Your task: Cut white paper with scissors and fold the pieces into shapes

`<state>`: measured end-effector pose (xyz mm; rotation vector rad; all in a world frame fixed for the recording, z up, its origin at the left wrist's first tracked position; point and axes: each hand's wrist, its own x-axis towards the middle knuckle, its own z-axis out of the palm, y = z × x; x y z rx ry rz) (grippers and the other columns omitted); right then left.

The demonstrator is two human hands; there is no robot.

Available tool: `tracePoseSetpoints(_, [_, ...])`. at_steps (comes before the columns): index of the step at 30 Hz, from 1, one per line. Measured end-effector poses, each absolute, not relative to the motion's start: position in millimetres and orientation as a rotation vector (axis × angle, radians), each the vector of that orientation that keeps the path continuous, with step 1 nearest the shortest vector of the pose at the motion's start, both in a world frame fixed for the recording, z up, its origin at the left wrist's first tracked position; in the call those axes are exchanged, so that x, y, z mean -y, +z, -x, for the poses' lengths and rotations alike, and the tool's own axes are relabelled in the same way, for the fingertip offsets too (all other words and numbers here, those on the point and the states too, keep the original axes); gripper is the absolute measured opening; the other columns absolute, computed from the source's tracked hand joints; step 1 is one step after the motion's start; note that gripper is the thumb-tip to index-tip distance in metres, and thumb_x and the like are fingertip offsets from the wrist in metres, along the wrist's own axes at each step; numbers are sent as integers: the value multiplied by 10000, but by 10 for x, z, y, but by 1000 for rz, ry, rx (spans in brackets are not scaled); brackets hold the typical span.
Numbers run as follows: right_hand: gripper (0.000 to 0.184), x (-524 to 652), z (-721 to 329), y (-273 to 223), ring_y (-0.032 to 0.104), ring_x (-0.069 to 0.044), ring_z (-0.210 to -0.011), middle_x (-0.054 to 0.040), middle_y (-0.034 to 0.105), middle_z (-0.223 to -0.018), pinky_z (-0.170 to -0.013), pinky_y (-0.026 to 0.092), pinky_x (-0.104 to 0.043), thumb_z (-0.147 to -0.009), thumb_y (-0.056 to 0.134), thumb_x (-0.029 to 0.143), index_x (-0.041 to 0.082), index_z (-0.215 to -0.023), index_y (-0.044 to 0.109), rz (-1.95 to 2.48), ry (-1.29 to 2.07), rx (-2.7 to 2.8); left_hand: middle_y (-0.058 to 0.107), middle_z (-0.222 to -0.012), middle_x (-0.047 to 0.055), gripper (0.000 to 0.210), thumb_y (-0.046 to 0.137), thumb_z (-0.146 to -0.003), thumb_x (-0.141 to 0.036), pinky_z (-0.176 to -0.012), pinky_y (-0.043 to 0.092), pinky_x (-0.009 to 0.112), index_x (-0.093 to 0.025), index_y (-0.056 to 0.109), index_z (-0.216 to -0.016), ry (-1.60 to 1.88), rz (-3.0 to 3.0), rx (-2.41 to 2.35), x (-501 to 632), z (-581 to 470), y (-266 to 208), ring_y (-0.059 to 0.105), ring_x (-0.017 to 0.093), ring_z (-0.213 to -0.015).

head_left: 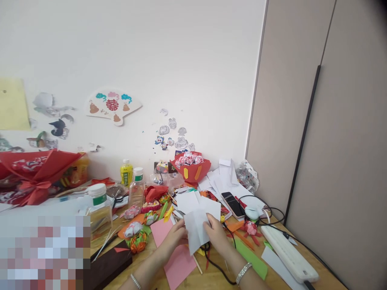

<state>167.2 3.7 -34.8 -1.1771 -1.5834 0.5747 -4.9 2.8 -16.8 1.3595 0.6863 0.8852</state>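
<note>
A creased piece of white paper (196, 231) is held up over the table between my two hands. My left hand (176, 235) grips its left edge, and my right hand (215, 231) pinches its right edge, thumb on the near face. The fingers behind the paper are hidden. Other white paper sheets (189, 201) lie just behind it. Beneath my hands is pink paper (180, 264), with a black cable (216, 266) beside it. A strip of green paper (249, 257) lies under my right forearm.
Crumpled paper flowers (138, 242), a clear jar (101, 209) and a yellow bottle (126, 173) stand at left. A red bouquet (190, 165) is at the back. To the right lie a phone (232, 204) and a white power strip (288, 253). A dark box (110, 266) sits front left.
</note>
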Motion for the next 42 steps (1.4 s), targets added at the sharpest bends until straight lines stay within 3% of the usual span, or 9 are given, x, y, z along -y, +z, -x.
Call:
tracePoseSetpoints(3, [295,18,-1680,-283,582,-206,-835,-54,664,-900,-745,431,-294,-775,381,153,188,-935,626,1153,484,1706,648,-917,97,480,493,-745,-503,-732,471,340,-133,565,-1043,882,-1309,-665,-101,64,-188,611,197,-778])
tracePoseSetpoints(7, [363,89,-1681,-228,583,-215,-911,-73,663,-983,-807,421,-313,-779,385,104,199,-1025,634,1160,287,1885,644,-874,90,618,413,-702,-686,-659,491,353,-153,561,-978,877,-1164,-744,-183,80,-198,616,192,-708])
tracePoseSetpoints(11, [437,102,-1652,-259,570,-203,-853,-66,653,-924,-747,423,-299,-765,396,49,217,-1114,597,1217,6,2123,612,-740,18,547,554,-627,-657,-606,488,314,-172,562,-882,904,-1254,-860,-168,82,-199,600,184,-687])
tracePoseSetpoints(16, [389,142,-1615,-262,535,-221,-832,-89,632,-928,-712,414,-318,-821,428,127,195,-1185,546,1213,-248,2240,519,-562,-49,581,680,-472,-628,-456,344,209,-140,576,-768,911,-1477,-993,-176,52,-253,458,93,-490])
tracePoseSetpoints(20, [358,195,-1612,-201,539,-226,-896,-87,638,-1013,-777,408,-339,-868,425,251,207,-1211,520,1105,-92,2203,521,-556,-47,571,653,-510,-634,-457,322,205,-137,576,-780,953,-1510,-940,-192,70,-240,444,84,-480])
tracePoseSetpoints(24, [310,164,-1632,-194,577,-221,-894,-79,675,-988,-791,410,-337,-895,374,270,211,-1067,625,1142,138,2015,538,-571,-36,530,654,-519,-625,-471,339,206,-145,572,-726,1028,-1509,-914,-200,91,-224,464,93,-498])
tracePoseSetpoints(30, [206,61,-1650,-295,603,-242,-846,-76,689,-892,-744,438,-332,-780,539,304,193,-886,676,1194,455,1822,462,-519,-59,473,595,-596,-627,-473,352,205,-158,535,-623,1041,-1489,-925,-205,81,-254,427,86,-478])
tracePoseSetpoints(42, [187,48,-1652,-250,610,-239,-837,-78,683,-870,-747,454,-342,-757,544,270,163,-859,658,1065,760,1653,466,-507,-48,486,595,-581,-633,-468,322,217,-152,553,-630,1103,-1511,-980,-185,91,-200,416,97,-463])
